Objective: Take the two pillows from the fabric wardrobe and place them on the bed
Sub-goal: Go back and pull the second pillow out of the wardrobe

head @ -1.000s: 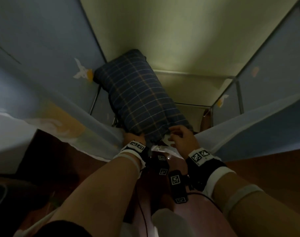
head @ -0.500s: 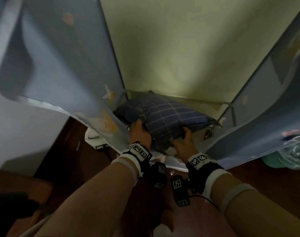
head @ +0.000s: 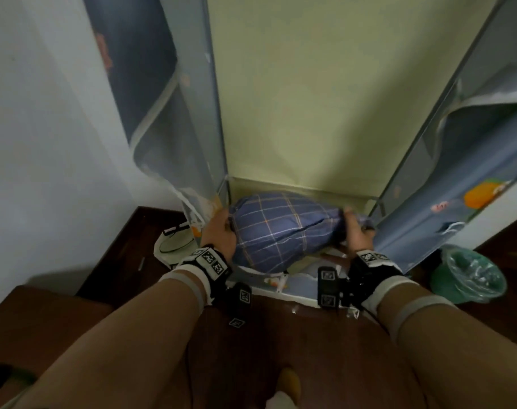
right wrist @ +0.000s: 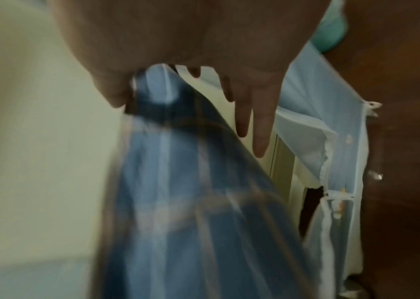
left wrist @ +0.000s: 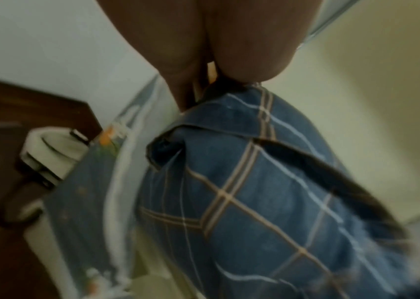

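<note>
The blue plaid pillow sits low in the open fabric wardrobe, at its front. The left hand grips the pillow's left end. The right hand pinches its right end.

Pillow at the bottom front of the wardrobe, between both hands: left hand on its left end, right hand on its right end. Fan on the floor left of the wardrobe, bin to the right. Wall further left.
</note>
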Available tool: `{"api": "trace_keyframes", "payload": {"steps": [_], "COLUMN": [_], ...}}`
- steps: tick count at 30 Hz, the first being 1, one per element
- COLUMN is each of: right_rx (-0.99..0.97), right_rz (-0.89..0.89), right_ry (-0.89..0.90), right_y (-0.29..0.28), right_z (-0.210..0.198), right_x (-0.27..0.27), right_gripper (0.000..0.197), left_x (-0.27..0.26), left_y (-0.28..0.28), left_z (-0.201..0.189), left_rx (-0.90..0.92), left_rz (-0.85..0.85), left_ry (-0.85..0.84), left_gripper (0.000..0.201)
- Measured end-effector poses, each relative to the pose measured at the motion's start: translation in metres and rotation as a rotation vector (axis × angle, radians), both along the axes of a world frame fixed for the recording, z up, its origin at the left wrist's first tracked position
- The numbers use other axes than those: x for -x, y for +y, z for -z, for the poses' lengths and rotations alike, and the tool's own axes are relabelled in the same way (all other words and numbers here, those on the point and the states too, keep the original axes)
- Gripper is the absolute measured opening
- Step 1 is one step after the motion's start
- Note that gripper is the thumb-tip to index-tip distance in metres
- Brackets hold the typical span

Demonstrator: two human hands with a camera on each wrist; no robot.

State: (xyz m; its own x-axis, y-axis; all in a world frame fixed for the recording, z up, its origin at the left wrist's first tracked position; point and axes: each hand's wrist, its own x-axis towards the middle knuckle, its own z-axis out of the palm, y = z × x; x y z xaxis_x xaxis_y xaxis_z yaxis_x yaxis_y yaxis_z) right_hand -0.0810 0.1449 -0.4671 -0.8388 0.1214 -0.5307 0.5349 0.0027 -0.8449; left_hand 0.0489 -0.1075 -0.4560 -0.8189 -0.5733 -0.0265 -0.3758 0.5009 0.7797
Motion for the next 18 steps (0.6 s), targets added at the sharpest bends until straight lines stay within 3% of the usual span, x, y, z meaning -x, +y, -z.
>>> {"api": "trace_keyframes", "payload": {"steps": [1,2,5,7,10,11,15,17,18], "right_rx": [-0.035,-0.057,-0.149,-0.182,-0.244,-0.29,-0.449,-0.531,-0.542], "right_rz": [-0.002,-0.046,-0.35,-0.559,-0.696,-0.762,-1.118,-1.307,-1.377], "right_ry": [-0.029,-0.056,-0.167,-0.222,-0.226,-0.217,-0.158,-0.2,-0.215], "right_y": [0.008,0.014,0.005,-0.004,-0.015,-0.021,-0.04,-0.043,-0.042], "right_z": [0.019,0.026,-0.004,-0.005,0.035,0.037,0.008,0.013,0.023], "right_x": [0.016,0.021,-0.021,-0.049,-0.056,-0.063,-0.112,-0.126,-0.13], "right_gripper": [0.138,0.137,0.099,0.089,0.099,0.094,0.033,0.034,0.039], "left_x": [-0.012,-0.025,-0.056,-0.07,-0.087,-0.095,-0.13,-0.139,-0.144], "left_y": [-0.004,-0.006,-0.014,-0.021,-0.04,-0.044,-0.024,-0.015,-0.012], "left_z": [0.003,0.005,0.013,0.02,0.047,0.048,0.007,0.002,0.003], "left_rx": [0.022,0.046,0.066,0.031,-0.008,-0.053,-0.372,-0.493,-0.467], "left_rz": [0.017,0.036,0.053,0.033,0.028,0.02,-0.104,-0.121,-0.1], "left_ry": [-0.028,-0.056,-0.104,-0.086,-0.118,-0.153,-0.265,-0.269,-0.309], "left_gripper": [0.034,0.037,0.035,0.025,0.035,0.039,0.042,0.043,0.052]}}
